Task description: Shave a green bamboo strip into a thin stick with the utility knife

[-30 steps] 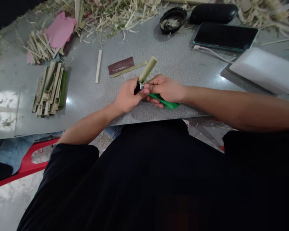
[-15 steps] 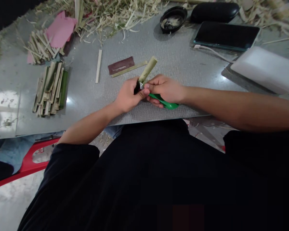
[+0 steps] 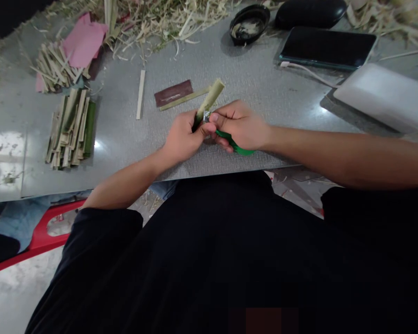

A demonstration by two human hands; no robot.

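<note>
My left hand (image 3: 183,137) is closed round a pale green bamboo piece (image 3: 212,95), which points up and to the right. My right hand (image 3: 242,125) grips a green-handled knife (image 3: 243,150). The knife's metal blade (image 3: 206,117) rests against the bamboo beside my left thumb, and my two hands nearly touch. Just beyond them lie a dark red rectangular piece (image 3: 173,93) and a thin bamboo strip (image 3: 184,98). A pale flat strip (image 3: 140,94) lies farther left.
On the grey table (image 3: 121,134) are a bamboo strip stack (image 3: 69,130), pink paper (image 3: 85,41) over thin sticks (image 3: 54,67), and shavings (image 3: 167,21). A black bowl (image 3: 250,25), black case (image 3: 310,13), phone (image 3: 329,48) and white device with cable (image 3: 386,97) sit at right.
The bamboo's upper end has shifted slightly left and up. The blade and my right fingers have moved slightly up along it. Both hands keep their hold.
</note>
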